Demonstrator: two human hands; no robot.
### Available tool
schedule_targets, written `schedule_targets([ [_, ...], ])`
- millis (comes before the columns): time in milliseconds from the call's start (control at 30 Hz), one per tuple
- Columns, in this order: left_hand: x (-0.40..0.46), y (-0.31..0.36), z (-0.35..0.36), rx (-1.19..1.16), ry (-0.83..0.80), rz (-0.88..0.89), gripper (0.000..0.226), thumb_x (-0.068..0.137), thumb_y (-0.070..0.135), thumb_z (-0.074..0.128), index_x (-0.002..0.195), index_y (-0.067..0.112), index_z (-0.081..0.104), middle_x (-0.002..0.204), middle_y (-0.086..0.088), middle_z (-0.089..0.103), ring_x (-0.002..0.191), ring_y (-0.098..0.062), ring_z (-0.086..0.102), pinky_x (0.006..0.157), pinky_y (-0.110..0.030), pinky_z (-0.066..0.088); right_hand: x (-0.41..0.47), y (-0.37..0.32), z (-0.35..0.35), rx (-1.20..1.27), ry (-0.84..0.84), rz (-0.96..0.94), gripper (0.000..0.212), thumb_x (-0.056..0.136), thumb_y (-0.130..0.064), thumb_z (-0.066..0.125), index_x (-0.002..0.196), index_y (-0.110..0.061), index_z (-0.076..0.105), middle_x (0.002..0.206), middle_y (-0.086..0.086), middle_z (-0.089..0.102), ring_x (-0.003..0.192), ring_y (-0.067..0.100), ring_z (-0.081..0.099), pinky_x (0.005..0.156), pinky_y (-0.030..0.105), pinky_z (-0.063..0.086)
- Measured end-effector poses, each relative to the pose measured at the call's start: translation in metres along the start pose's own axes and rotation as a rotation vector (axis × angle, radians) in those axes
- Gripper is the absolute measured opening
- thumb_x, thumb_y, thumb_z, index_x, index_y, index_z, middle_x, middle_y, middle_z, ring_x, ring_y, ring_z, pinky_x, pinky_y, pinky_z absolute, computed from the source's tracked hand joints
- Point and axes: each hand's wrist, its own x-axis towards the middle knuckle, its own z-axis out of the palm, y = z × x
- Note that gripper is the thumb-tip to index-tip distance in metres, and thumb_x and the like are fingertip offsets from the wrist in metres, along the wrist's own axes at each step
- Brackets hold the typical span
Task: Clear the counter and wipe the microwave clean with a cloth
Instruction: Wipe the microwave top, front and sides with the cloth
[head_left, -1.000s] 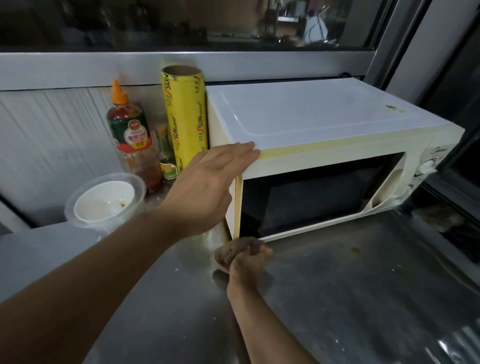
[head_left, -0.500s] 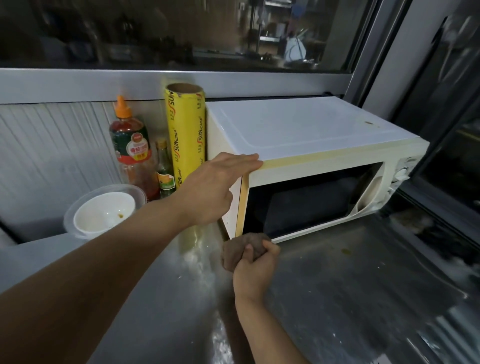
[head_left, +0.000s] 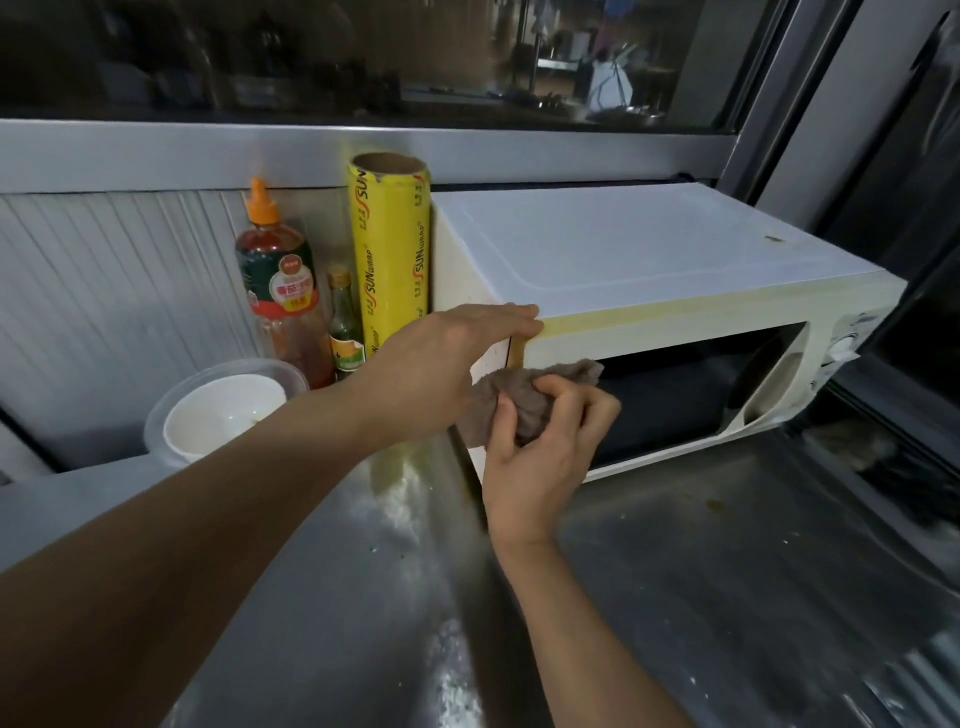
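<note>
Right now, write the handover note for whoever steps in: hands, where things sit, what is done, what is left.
Left hand: flat on the microwave at its top front left corner, bracing it, fingers straight.
Right hand: fingers curled round the brown cloth, which is pressed to the upper left of the microwave door.
On the counter left of the microwave: yellow wrap roll, sauce bottle, small bottle, white bowl inside a clear tub.
Done: cloth in hand and at the door.
Left: wipe the door, top and sides; a speck shows on the top near the right edge. Clear the bottles, roll and bowl.
</note>
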Motion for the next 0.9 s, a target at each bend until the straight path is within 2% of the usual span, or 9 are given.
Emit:
schedule_targets([
  [100,-0.001,-0.009,0.009,0.03,0.034,0.007,0.09,0.059,-0.02,0.039,0.138,0.021,0.044,0.147,0.011,0.039,0.137,-0.006,0.034,0.107,-0.029,0.037,-0.018,0.02,0.002,-0.005,-0.025,0.001,0.025,0.074,-0.008,0.068,0.093,-0.01,0.053,0.105,0.003,0.039,0.095,0.015,0.052,0.078,0.024,0.047],
  [167,-0.002,-0.01,0.013,0.02,0.057,0.008,0.091,0.058,-0.02,0.039,0.139,0.022,0.043,0.147,0.013,0.037,0.137,-0.004,0.032,0.106,-0.029,0.038,-0.033,0.037,0.003,-0.008,-0.056,0.016,0.023,0.074,-0.01,0.066,0.092,-0.012,0.05,0.104,0.0,0.039,0.096,0.016,0.052,0.08,0.027,0.048],
  [267,-0.005,-0.008,0.019,-0.003,0.103,0.005,0.089,0.059,-0.018,0.04,0.139,0.022,0.043,0.148,0.013,0.037,0.138,-0.003,0.029,0.106,-0.027,0.038,-0.055,0.062,0.002,-0.049,-0.119,0.053,0.019,0.076,-0.02,0.06,0.091,-0.016,0.049,0.105,-0.002,0.039,0.095,0.018,0.052,0.08,0.026,0.047],
  [433,-0.006,-0.007,0.025,0.014,0.147,-0.002,0.085,0.062,-0.016,0.04,0.138,0.022,0.045,0.146,0.014,0.039,0.137,-0.001,0.029,0.105,-0.019,0.033,-0.084,0.09,-0.004,-0.17,-0.29,0.173,0.037,0.068,0.002,0.075,0.091,-0.016,0.052,0.113,-0.003,0.042,0.097,0.024,0.059,0.076,0.033,0.055],
  [500,-0.005,-0.006,0.025,0.023,0.157,-0.01,0.084,0.063,-0.016,0.041,0.137,0.023,0.045,0.146,0.015,0.039,0.137,0.0,0.029,0.103,-0.014,0.032,-0.084,0.094,-0.006,-0.185,-0.328,0.161,0.037,0.067,0.006,0.075,0.091,-0.014,0.055,0.114,-0.003,0.043,0.1,0.025,0.06,0.08,0.031,0.054],
  [567,-0.006,-0.005,0.026,0.031,0.173,-0.017,0.083,0.063,-0.016,0.041,0.137,0.023,0.045,0.145,0.015,0.04,0.136,0.0,0.03,0.099,-0.01,0.031,-0.081,0.096,-0.011,-0.2,-0.366,0.145,0.033,0.068,0.006,0.074,0.092,-0.013,0.059,0.116,-0.006,0.044,0.101,0.019,0.059,0.082,0.026,0.052],
  [667,-0.006,-0.002,0.028,0.044,0.204,-0.011,0.079,0.062,-0.014,0.041,0.134,0.019,0.049,0.143,0.011,0.044,0.134,-0.006,0.035,0.1,-0.021,0.04,-0.072,0.096,-0.021,-0.208,-0.393,0.138,0.026,0.073,0.002,0.072,0.093,-0.013,0.063,0.118,-0.005,0.049,0.096,0.011,0.058,0.077,0.017,0.047],
  [767,-0.004,0.005,0.03,0.053,0.241,-0.028,0.074,0.063,-0.013,0.043,0.131,0.017,0.051,0.141,0.009,0.047,0.132,-0.01,0.039,0.098,-0.031,0.045,-0.058,0.1,-0.027,-0.155,-0.36,0.186,0.027,0.074,0.008,0.068,0.096,-0.007,0.063,0.118,0.003,0.049,0.101,0.012,0.055,0.085,0.013,0.042],
  [900,-0.003,0.012,0.038,0.066,0.316,-0.064,0.062,0.068,-0.003,0.046,0.126,0.015,0.054,0.137,0.008,0.051,0.128,-0.011,0.044,0.097,-0.03,0.044,-0.016,0.132,-0.044,-0.189,-0.309,0.25,0.026,0.073,0.012,0.063,0.096,0.0,0.063,0.116,0.012,0.05,0.101,0.025,0.058,0.091,0.027,0.045],
])
